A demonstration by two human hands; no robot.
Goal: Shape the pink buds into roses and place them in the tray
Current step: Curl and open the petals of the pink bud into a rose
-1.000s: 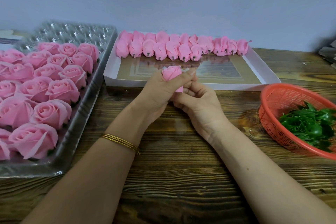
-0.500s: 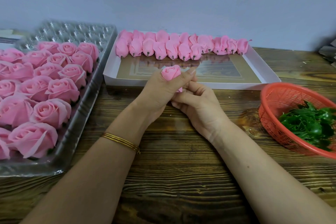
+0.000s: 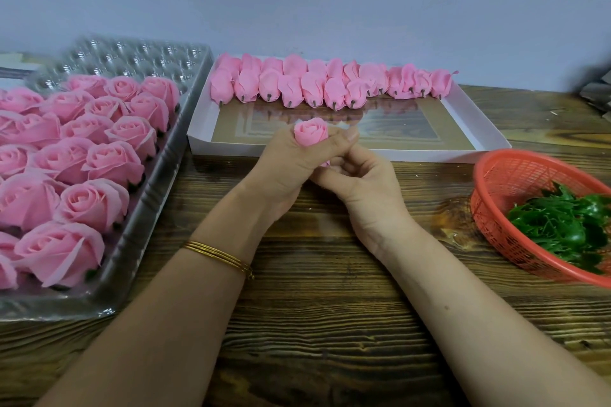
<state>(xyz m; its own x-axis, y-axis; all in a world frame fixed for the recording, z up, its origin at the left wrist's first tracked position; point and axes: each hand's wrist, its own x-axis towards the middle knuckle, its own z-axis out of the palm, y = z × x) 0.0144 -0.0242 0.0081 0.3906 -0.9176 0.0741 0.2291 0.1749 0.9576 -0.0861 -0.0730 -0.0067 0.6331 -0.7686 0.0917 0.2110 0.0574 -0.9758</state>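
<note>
Almost nothing has moved: the left grip (image 3: 284,172) and right grip (image 3: 360,182) stay mid-worktop (image 3: 330,307). The left grip curls round one pink bud (image 3: 310,132), still tight, and the right grip pinches its bottom. The tray (image 3: 158,188) at 9 o'clock holds many finished roses (image 3: 82,155), with empty cups at its far end. More buds (image 3: 310,86) wait in the white box (image 3: 429,152) at 12 o'clock.

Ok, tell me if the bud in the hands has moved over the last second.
No. The pink bud stays level with the white box's near rim, gripped by the left hand.
</note>
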